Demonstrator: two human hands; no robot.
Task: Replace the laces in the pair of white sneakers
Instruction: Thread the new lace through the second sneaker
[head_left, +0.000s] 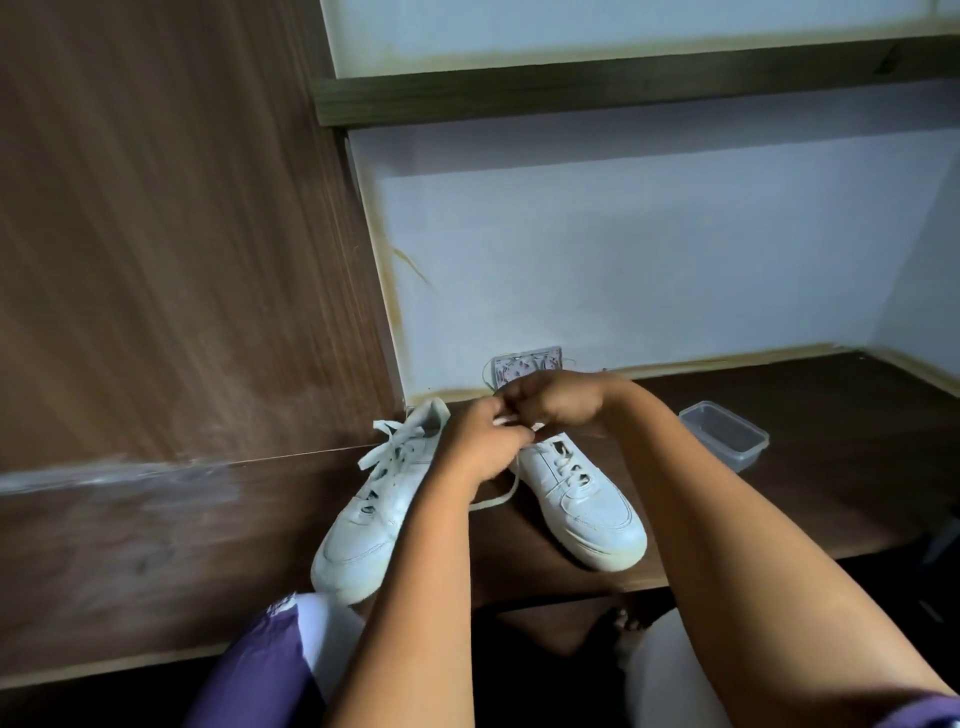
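Two white sneakers on the dark desk, toes toward me. Left sneaker (371, 512) laced; right sneaker (584, 501) partly laced, lace (498, 496) trailing loose.

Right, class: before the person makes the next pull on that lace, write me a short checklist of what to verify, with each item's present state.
1. Both hands on the lace: left hand and right hand pinch the white lace above the right sneaker: ok.
2. Right sneaker flat on the wooden desk: ok.
3. Left sneaker fully on the desk: not ok, its toe overhangs the edge.
4. Lace end threaded through the top eyelet: cannot tell, fingers hide it.
5. Clear plastic container stands apart from the work: ok.
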